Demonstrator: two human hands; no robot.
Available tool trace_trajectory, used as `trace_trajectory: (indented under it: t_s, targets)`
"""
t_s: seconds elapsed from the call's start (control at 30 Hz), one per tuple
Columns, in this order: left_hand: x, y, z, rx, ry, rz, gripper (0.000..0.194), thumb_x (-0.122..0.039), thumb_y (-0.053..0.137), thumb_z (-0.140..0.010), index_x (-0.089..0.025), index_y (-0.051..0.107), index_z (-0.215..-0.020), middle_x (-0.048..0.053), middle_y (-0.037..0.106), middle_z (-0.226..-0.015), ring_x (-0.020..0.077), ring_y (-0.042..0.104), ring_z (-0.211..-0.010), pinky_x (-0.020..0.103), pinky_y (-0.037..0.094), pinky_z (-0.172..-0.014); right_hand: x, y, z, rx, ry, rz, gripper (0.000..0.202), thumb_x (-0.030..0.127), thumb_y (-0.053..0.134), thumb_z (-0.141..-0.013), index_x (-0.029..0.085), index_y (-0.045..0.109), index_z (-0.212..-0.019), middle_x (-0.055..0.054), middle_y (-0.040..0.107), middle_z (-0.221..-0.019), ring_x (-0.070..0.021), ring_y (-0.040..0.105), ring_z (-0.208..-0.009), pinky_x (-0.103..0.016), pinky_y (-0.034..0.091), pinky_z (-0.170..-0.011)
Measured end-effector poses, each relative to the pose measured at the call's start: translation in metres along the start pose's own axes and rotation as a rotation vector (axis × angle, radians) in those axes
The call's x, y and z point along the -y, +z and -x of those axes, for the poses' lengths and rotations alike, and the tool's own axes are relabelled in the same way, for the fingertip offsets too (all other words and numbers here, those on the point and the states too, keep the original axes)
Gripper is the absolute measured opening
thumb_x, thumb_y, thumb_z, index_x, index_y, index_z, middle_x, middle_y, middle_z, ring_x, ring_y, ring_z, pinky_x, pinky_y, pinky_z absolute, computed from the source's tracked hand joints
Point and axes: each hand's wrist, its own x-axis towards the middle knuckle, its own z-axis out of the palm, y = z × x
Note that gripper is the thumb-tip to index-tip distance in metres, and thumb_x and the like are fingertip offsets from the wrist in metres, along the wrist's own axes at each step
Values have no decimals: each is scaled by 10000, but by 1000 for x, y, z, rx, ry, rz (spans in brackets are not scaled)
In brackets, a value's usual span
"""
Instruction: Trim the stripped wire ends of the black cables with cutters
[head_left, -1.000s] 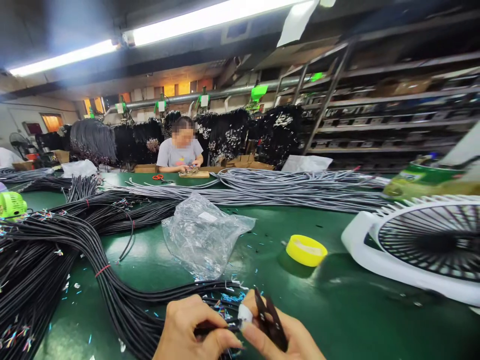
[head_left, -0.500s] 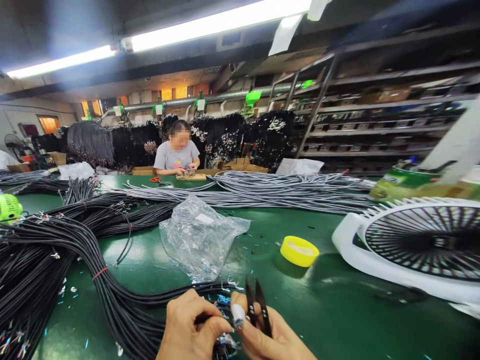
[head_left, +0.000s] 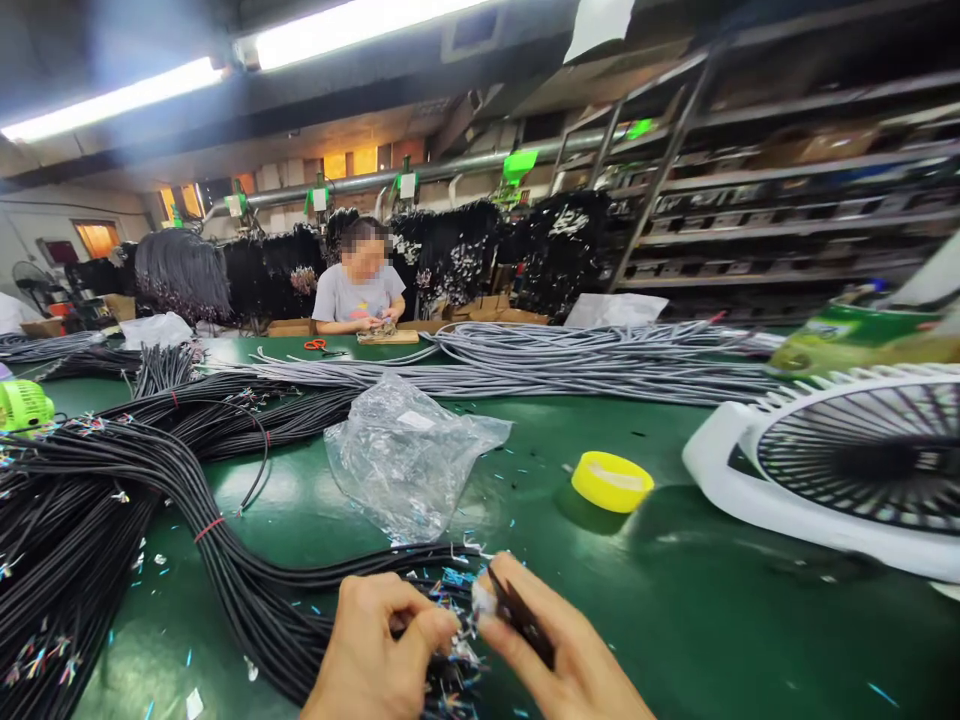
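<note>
In the head view, your left hand [head_left: 375,650] was pinched shut on the stripped, coloured-wire end of a thin black cable [head_left: 442,640], low at the near edge of the green tabletop [head_left: 675,620]. Your right hand [head_left: 562,660] was closed around a pair of small dark thread snips [head_left: 521,620], their tips just beside the cable end and your left fingertips [head_left: 439,630]. That cable belonged to the thick bundle of black cables [head_left: 150,480] sweeping in from your left. Just beyond your hands lay a crumpled clear plastic bag [head_left: 409,455], and further right a round yellow lid [head_left: 611,480]. A white desk fan [head_left: 847,480] lay flat at the right. A long bundle of grey cables [head_left: 585,365] crossed the tabletop, and behind it another person [head_left: 360,295] sat working.
</note>
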Motion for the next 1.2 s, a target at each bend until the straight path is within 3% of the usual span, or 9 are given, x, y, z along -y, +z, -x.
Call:
trace_trajectory:
  t_s: [0.07,0.17,0.3,0.4,0.5,0.63,0.83,1.2]
  targets:
    - [-6,-3,-1,52,-42,27,346,-292,525,-829,-132,732,-602,52,633,-564,148,536,-554,219,367,-527,-2,-6,-6,-119,-140,123,385,533,653,-770,222,510,-594,29,459,-602,-145,450,-554,-242,408,-527]
    - [-15,-6,-2,30,-70,74,385,-319,496,-800,-117,715,-556,59,611,-529,143,514,-522,222,345,-501,-6,-17,-15,-185,-118,136,266,470,591,-836,226,536,-745,15,497,-636,-159,493,-561,-240,422,-484]
    - [-19,-6,-4,-30,-71,146,396,-363,498,-774,-123,691,-525,64,626,-517,132,482,-488,219,335,-484,-1,-18,-14,-74,-96,137,194,395,612,-824,203,621,-853,-33,620,-716,-207,611,-676,-255,482,-525]
    - [-16,-5,-5,-50,-73,171,380,-368,518,-769,-121,686,-534,64,625,-527,134,486,-496,222,332,-486,8,-10,-8,-13,-88,144,182,384,632,-790,207,668,-770,-14,636,-674,-181,592,-598,-245,489,-537]
    - [-10,-4,-3,-35,-57,155,366,-364,539,-785,-117,689,-561,50,604,-530,133,478,-509,223,321,-494,15,-2,-3,-56,-73,130,203,384,641,-765,219,658,-648,13,573,-608,-144,494,-509,-223,421,-456]
    - [-1,-2,-1,4,-37,126,352,-348,543,-834,-115,701,-622,37,601,-574,130,483,-548,217,328,-519,19,2,-2,-69,-109,100,233,344,641,-782,222,606,-587,30,504,-579,-141,480,-533,-214,414,-492]
    - [-2,-2,-1,2,-44,143,340,-335,546,-833,-118,690,-615,27,584,-568,128,475,-539,217,327,-515,17,1,0,-36,-228,152,285,362,609,-842,224,580,-594,33,467,-576,-139,461,-512,-219,400,-477]
    - [3,-3,-1,36,-33,161,365,-367,533,-861,-111,698,-658,36,591,-606,134,493,-566,214,345,-534,13,0,0,-52,-225,159,250,276,608,-826,219,603,-583,41,461,-565,-130,439,-509,-229,356,-471]
